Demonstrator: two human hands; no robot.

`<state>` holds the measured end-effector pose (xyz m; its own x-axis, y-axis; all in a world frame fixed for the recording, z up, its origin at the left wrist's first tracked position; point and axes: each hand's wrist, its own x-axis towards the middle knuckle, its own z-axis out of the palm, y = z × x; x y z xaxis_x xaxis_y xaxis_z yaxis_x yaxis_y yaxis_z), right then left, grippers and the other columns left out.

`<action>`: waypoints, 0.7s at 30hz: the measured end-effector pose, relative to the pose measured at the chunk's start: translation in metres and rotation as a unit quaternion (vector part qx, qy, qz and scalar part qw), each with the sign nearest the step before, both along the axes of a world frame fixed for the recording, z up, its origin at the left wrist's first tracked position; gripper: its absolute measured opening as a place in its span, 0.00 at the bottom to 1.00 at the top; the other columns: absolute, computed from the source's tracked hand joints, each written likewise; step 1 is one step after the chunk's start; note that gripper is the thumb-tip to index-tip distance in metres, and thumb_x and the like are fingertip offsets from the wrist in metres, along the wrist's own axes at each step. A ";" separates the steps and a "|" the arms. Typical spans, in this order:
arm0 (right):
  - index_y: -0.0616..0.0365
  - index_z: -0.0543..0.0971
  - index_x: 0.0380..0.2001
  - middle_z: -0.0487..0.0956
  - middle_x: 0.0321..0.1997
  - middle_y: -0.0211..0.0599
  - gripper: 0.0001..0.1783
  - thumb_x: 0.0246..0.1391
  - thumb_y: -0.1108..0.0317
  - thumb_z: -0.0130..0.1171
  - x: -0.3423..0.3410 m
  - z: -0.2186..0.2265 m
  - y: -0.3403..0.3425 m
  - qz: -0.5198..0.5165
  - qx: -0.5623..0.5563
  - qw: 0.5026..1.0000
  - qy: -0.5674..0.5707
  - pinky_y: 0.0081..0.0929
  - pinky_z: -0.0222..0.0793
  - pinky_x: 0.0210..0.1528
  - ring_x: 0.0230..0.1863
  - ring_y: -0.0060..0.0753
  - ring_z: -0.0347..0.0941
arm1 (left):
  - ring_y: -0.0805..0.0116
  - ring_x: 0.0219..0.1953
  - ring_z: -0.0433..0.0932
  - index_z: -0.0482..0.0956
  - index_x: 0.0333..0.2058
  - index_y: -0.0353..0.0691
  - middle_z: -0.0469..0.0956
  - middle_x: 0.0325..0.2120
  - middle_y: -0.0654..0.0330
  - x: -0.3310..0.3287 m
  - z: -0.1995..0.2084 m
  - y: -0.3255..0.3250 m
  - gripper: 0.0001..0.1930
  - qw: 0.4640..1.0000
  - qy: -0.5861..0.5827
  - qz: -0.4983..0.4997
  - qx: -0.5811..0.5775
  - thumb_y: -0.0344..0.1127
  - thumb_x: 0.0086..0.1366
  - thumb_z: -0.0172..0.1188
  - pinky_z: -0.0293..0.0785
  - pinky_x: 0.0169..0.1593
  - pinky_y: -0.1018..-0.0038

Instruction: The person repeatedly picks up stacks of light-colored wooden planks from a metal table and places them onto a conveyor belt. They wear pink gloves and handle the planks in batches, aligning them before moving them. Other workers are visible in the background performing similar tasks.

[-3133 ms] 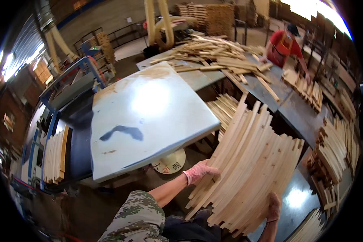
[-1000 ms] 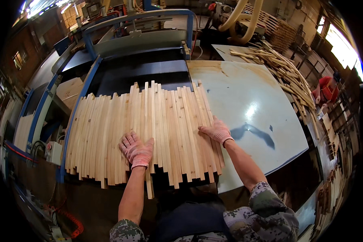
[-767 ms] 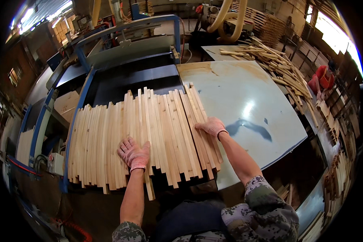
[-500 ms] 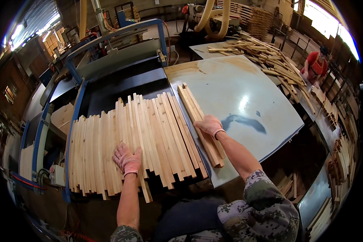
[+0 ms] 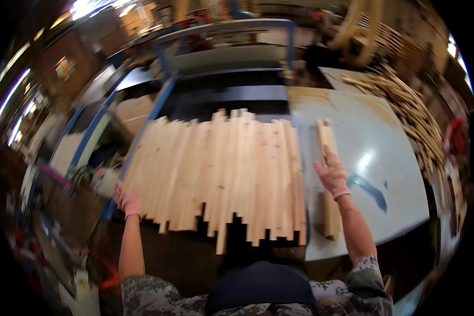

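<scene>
1. Start with the near ends of the row of wood strips (image 5: 237,179), which lies on the black bed (image 5: 221,96): they are ragged, and one long strip (image 5: 221,239) juts furthest toward you, so keep your front clear of it
2. Your hands are well apart; the left hand (image 5: 127,200) is at the row's left edge, too blurred to tell whether it grips, so press evenly there to avoid fanning the strips
3. Your right hand (image 5: 332,175) lies over a small separate bundle (image 5: 331,216) on the pale desk (image 5: 395,224), thumb spread away; steady the bundle along its length so it stays straight
4. Check the uneven far ends, and keep your left fingers from pinching against the blue rail (image 5: 151,117)
</scene>
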<state>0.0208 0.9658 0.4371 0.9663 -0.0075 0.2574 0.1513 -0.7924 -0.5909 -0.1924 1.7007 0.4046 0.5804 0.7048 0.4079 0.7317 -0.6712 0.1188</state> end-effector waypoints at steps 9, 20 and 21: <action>0.67 0.60 0.78 0.82 0.62 0.49 0.43 0.65 0.63 0.64 0.074 -0.095 0.066 0.039 0.259 0.956 0.132 0.34 0.75 0.59 0.54 0.38 0.80 | 0.49 0.81 0.50 0.48 0.80 0.43 0.51 0.81 0.50 -0.016 0.079 0.039 0.55 0.980 0.041 0.179 -0.072 0.67 0.65 0.62 0.43 0.81 0.54; 0.68 0.58 0.79 0.79 0.65 0.49 0.45 0.65 0.64 0.65 0.023 -0.082 0.035 0.003 0.358 0.920 0.158 0.29 0.70 0.65 0.62 0.38 0.76 | 0.55 0.82 0.47 0.48 0.80 0.44 0.49 0.81 0.53 -0.002 0.114 0.071 0.52 0.964 0.184 0.167 -0.095 0.61 0.69 0.63 0.44 0.81 0.56; 0.69 0.58 0.78 0.78 0.67 0.50 0.45 0.65 0.64 0.65 0.024 -0.082 0.037 0.008 0.360 0.918 0.164 0.30 0.69 0.67 0.64 0.39 0.75 | 0.55 0.83 0.47 0.48 0.80 0.45 0.49 0.81 0.53 -0.005 0.118 0.068 0.51 0.961 0.204 0.159 -0.094 0.60 0.69 0.63 0.44 0.81 0.56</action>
<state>0.0448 1.0024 0.3548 0.9924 -0.0467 -0.1137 -0.1203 -0.1783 -0.9766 -0.1970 1.7689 0.5230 0.4073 0.9125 0.0391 0.9081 -0.4000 -0.1242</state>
